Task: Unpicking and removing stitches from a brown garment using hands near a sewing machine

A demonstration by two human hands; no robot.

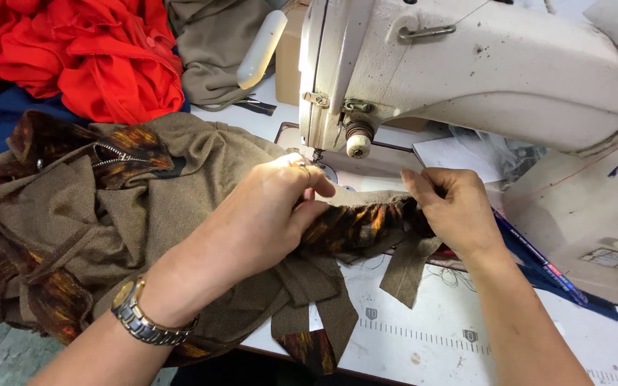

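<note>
garment (pixel 202 164) on table (pixel 430 336), sewing machine (pixel 481 71) behind, cloth pile (pixel 94 50) far left

A single head-worn camera looks steeply down and forward, close over the white desk (pixel 423 336), facing the cream-coloured metal sewing machine (pixel 481 71) straight ahead, at arm's reach.

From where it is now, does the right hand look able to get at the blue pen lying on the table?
Probably yes. The right hand is pinching the brown garment, and the blue pen lies just beside its wrist on the white table with nothing over it. The hand would have to let go of the cloth first.
</note>
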